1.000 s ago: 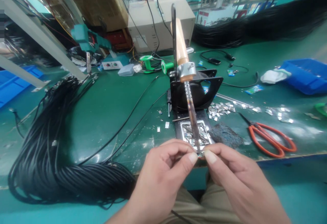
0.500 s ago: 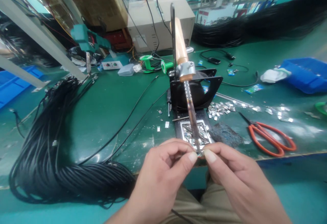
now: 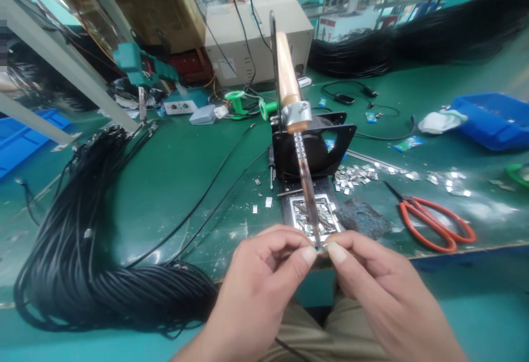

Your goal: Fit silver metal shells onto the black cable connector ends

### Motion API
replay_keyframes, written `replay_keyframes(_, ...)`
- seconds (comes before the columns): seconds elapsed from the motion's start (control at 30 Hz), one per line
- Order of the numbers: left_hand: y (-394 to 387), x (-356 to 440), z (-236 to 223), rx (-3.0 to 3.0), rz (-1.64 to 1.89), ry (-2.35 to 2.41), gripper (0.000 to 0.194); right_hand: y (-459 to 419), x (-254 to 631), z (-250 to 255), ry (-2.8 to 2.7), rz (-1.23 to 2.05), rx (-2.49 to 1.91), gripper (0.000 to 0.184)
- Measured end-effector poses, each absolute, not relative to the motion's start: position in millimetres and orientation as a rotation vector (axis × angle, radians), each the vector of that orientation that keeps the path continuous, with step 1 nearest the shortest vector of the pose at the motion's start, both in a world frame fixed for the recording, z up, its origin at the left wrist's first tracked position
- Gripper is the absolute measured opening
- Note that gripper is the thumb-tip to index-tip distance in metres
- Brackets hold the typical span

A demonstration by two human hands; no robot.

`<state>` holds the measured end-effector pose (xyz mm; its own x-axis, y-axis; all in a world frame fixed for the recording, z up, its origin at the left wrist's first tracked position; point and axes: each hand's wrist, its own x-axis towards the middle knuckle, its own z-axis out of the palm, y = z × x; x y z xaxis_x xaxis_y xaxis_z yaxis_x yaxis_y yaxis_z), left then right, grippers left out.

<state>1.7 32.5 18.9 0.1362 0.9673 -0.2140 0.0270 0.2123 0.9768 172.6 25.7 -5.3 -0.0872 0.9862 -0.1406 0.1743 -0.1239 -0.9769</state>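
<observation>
Small part [image 3: 319, 249] sits between left fingers [image 3: 303, 263] and right fingers [image 3: 339, 256].

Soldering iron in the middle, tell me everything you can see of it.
The soldering iron has a pale, wood-like handle, a shiny metal collar and a slim metal shaft, with small holes near the collar and brownish discolouring below. It slants down toward the person, handle uppermost, apparently held by the black stand. Its tip ends between the fingertips of the left hand and right hand; contact there can't be made out, nor whether it's hot.
</observation>
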Motion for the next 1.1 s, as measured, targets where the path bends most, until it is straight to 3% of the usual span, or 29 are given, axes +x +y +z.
replay_keyframes(0.87,31.9,0.0,20.9,1.117,0.921,1.22,0.013,27.9,174.5,-8.8,-1.402,1.288,-1.347,0.038)
replay_keyframes(1.1,28.7,-3.7,19.4,0.969,0.819,1.185,0.021,25.8,183.2,-14.8,-1.583,1.294,-1.34,0.041)
